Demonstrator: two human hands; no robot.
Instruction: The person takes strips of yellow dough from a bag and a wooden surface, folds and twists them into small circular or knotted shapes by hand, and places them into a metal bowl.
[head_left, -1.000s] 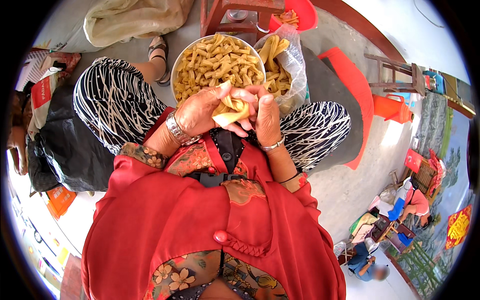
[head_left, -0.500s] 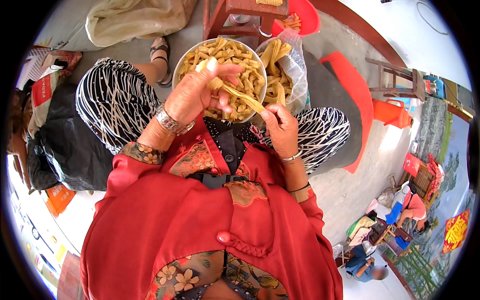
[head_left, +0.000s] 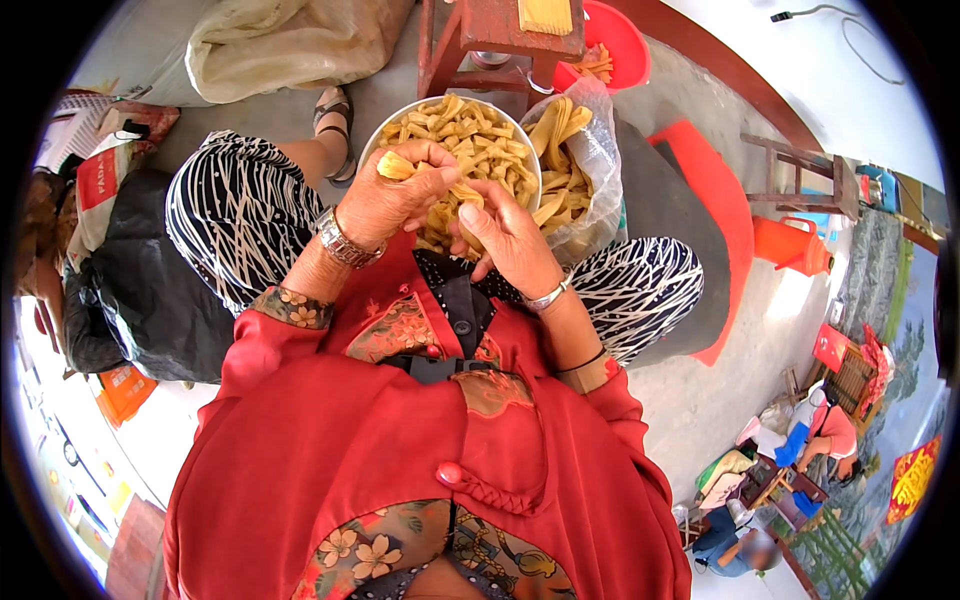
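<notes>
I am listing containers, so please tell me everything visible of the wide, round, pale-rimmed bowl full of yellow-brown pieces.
The wide, round, pale-rimmed bowl stands upright in front of the person, filled with short, folded, yellow-brown pieces. Whether metal or plastic, I cannot tell. The bare left hand and bare right hand hide part of its near side. A clear plastic bag of yellow-brown strips is on its right, seemingly touching it.

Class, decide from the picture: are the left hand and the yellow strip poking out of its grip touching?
Touching: the head view shows the left hand wrapped around the yellow strip, one end sticking out.
</notes>
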